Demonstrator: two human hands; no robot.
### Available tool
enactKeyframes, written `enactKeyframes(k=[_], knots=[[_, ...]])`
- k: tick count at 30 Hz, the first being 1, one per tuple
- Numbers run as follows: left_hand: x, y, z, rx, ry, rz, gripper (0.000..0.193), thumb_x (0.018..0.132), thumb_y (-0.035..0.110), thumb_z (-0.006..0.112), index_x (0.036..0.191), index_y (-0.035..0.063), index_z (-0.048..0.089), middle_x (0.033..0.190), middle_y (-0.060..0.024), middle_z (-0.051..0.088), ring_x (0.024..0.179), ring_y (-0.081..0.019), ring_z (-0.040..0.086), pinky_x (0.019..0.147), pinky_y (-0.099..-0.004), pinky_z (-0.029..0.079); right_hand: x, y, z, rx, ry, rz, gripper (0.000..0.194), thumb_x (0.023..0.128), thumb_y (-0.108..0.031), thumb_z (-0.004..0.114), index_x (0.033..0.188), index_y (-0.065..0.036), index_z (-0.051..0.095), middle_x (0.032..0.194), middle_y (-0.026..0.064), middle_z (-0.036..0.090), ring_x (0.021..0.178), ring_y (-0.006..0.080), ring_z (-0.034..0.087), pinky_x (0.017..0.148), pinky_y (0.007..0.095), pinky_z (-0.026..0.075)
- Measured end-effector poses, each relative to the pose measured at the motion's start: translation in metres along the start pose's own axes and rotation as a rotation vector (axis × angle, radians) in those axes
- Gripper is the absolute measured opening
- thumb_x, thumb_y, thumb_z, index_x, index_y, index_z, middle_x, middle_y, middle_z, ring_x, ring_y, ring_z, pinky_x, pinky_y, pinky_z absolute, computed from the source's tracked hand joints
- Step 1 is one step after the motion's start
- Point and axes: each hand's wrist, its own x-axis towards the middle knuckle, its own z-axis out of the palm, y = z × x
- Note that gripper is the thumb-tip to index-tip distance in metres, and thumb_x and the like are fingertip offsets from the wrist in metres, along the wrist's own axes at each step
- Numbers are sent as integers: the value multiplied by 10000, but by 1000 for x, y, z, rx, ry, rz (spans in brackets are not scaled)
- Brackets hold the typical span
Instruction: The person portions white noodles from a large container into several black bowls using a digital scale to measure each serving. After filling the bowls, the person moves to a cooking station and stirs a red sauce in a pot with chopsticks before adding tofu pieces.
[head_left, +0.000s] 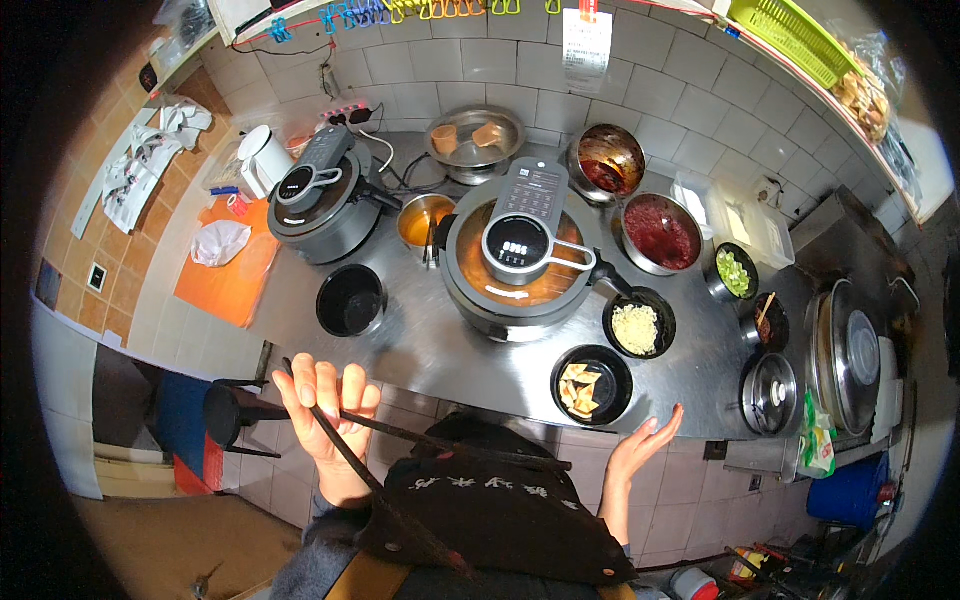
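My left hand (330, 420) is raised before the steel counter, its fingers curled around two long, narrow dark lengths; whether these are straps or sticks, I cannot tell. They cross over a black apron bib (480, 502) bearing pale lettering. My right hand (645, 450) is held up at the counter's front edge, fingers extended and nothing in it. Just beyond it stands a black bowl (611, 379) with tan flat pieces. Behind that, another black bowl (666, 315) holds pale yellow shreds. A large lidded electric cooker (517, 315) with a lit display stands mid-counter.
At left are a second cooker (326, 232), an empty black container (351, 301) and a white kettle (262, 161). Steel bowls with red sauce (664, 231) and orange liquid (425, 217) stand farther back. At right are chopped greens (733, 272) and a lidded pot (769, 397). A stool (225, 415) stands lower left.
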Motion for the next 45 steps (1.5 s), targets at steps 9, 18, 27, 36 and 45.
enactKeyframes(k=[9, 18, 27, 36, 45], knots=[[0, 1, -14, -14, 54, 21, 415, 1075, 406, 356, 863, 86, 514, 657, -21, 465, 550, -122, 364, 524, -269, 295, -3, 0, 6, -5, -34, -20, 524, 1057, -264, 367, 1478, 40, 298, 1518, 235, 333, 1420, 376, 299, 1165, 486, 218], [7, 13, -24, 1, 160, 17, 426, 1060, 430, 396, 819, 98, 510, 609, -13, 438, 532, -121, 285, 500, -278, 241, 0, -21, 29, 17, -150, -43, 527, 1046, -260, 379, 1479, 31, 305, 1531, 231, 310, 1449, 395, 233, 1179, 526, 167], [26, 37, -47, -24, 76, 13, 424, 1080, 404, 339, 856, 74, 482, 658, -23, 412, 529, -126, 297, 485, -280, 257, -5, -57, 60, 51, -212, -104, 450, 1045, -237, 373, 1413, 21, 397, 1476, 197, 396, 1424, 374, 280, 1165, 502, 205], [52, 61, -79, -62, 75, -23, 452, 1083, 417, 308, 831, 75, 464, 633, -22, 395, 496, -121, 282, 450, -278, 252, -11, -88, 86, 73, -237, -115, 367, 1034, -204, 415, 1317, 19, 483, 1398, 198, 472, 1376, 370, 353, 1137, 485, 258], [79, 87, -113, 237, 336, 100, 412, 1085, 369, 348, 781, 103, 428, 633, -5, 346, 469, -90, 266, 431, -237, 257, 87, -230, 116, 291, -345, -595, 180, 882, 4, 593, 1060, 14, 616, 1184, 194, 603, 1135, 374, 561, 997, 469, 427]])
